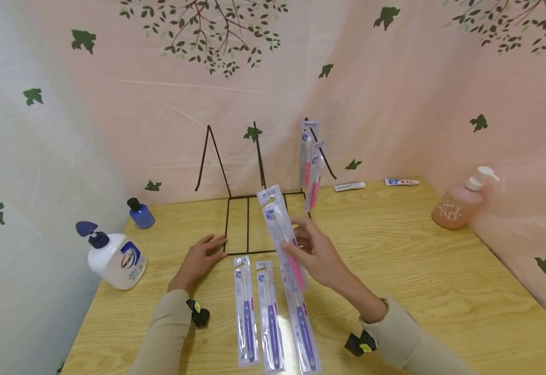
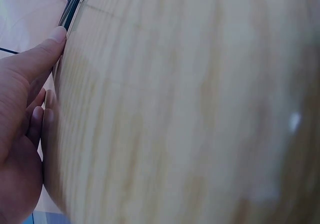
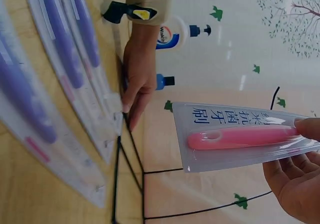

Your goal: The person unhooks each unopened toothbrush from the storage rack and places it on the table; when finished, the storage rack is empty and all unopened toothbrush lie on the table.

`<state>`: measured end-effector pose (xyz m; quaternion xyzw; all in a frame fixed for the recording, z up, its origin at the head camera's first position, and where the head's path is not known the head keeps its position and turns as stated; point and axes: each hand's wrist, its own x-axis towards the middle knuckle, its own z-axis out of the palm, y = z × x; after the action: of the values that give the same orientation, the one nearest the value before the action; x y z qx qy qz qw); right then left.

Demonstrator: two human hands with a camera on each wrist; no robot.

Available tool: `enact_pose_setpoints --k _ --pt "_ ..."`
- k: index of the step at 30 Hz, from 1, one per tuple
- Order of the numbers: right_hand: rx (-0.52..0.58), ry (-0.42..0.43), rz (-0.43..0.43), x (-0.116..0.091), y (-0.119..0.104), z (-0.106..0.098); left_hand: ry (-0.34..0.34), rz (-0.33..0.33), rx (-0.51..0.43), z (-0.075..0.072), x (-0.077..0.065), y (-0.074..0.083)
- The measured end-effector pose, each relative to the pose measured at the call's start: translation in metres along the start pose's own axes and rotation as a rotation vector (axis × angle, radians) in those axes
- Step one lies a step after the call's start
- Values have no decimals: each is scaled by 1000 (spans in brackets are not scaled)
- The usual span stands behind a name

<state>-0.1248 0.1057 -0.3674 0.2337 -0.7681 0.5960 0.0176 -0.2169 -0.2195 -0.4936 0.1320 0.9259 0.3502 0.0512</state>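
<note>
My right hand (image 1: 317, 255) pinches a packaged pink toothbrush (image 1: 282, 234), held tilted up in front of the black wire rack (image 1: 248, 224). The right wrist view shows its pink handle (image 3: 240, 136) through clear plastic, with the thumb on one face and fingers behind. Flat on the table, my left hand (image 1: 201, 259) has its fingers extended to the rack's front left corner. Two more packaged pink toothbrushes (image 1: 307, 161) hang from the rack's right prong. Three packaged purple toothbrushes (image 1: 246, 312) lie side by side before the rack, the rightmost partly covered by the held package.
A white pump bottle (image 1: 118, 260) and a small blue bottle (image 1: 143, 216) stand at the left. An orange pump bottle (image 1: 458, 205) is at the right. Two small tubes (image 1: 349, 186) lie along the back edge, by the pink curtain (image 1: 371, 104). The rack's prongs (image 1: 201, 159) point forward.
</note>
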Motion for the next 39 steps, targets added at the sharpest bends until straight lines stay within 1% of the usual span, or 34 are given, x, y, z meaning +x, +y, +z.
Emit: enact_pose_setpoints --k 2,5,9,12,16,21,24,32,36,39 --pt "-4 10 35 -10 7 -5 -2 -3 -4 0 0 0" --pt "8 34 114 -23 22 -12 0 -2 4 1 0 0" --pt "-8 79 244 -38 44 -22 0 -6 9 1 0 0" --pt "-43 95 359 -47 57 -25 0 -8 10 1 0 0" --pt "-83 88 484 -56 73 -22 1 -17 11 -1 -1 1" --pt "-156 78 577 -63 88 -12 -5 -20 1 -1 -1 2" --pt "-196 63 599 -66 91 -7 -12 -15 5 -1 -1 3" --pt "-347 4 574 -65 80 -3 -2 2 0 -1 -2 4" --pt "-422 -14 547 -67 75 -3 0 8 2 0 -2 4" --pt "-486 -22 517 -68 76 -4 2 8 6 0 -2 3"
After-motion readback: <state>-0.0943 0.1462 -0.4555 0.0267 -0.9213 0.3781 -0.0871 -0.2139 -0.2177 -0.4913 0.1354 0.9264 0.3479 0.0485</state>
